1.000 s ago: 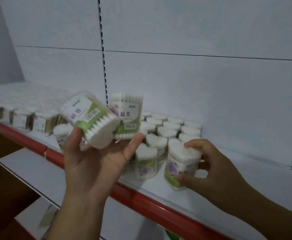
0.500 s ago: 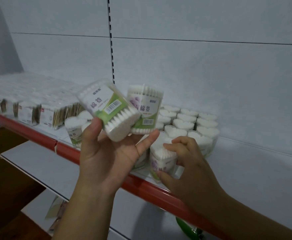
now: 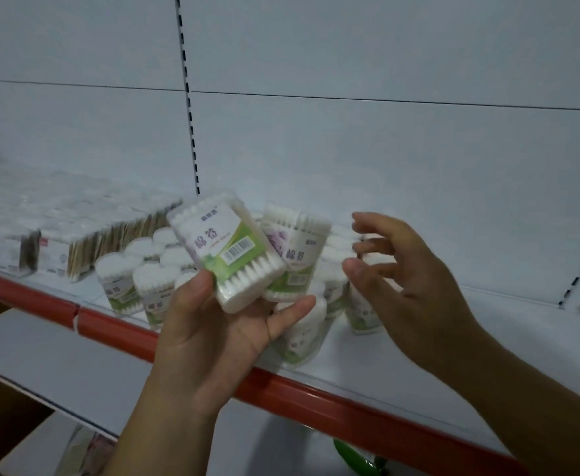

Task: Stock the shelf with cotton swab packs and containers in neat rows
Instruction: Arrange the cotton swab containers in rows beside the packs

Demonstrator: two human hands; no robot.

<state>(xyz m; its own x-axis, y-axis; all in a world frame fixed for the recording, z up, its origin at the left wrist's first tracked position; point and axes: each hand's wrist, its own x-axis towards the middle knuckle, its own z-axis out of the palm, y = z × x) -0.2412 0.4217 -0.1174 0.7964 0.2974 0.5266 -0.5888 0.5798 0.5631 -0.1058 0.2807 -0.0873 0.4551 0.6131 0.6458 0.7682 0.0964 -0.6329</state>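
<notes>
My left hand (image 3: 220, 334) holds two clear heart-shaped cotton swab containers above the shelf edge: a tilted one with a barcode label (image 3: 228, 250) and a second one (image 3: 295, 259) behind it to the right. My right hand (image 3: 409, 280) hovers just right of them, fingers spread and loosely bent, holding nothing. Several more heart-shaped containers (image 3: 127, 283) stand in rows on the white shelf (image 3: 453, 341) behind and below my hands; one (image 3: 304, 333) stands near the front edge. My hands hide part of these rows.
Flat packs of wooden-stick swabs (image 3: 75, 245) fill the shelf's left part. A red price rail (image 3: 333, 403) runs along the shelf front. Bare white shelf surface lies to the right. A lower white shelf (image 3: 41, 359) sits below left, and a green object (image 3: 350, 455) shows beneath the rail.
My right hand has let go of the container it was setting on the shelf and has risen toward the two held containers. The view has shifted right and closer.
</notes>
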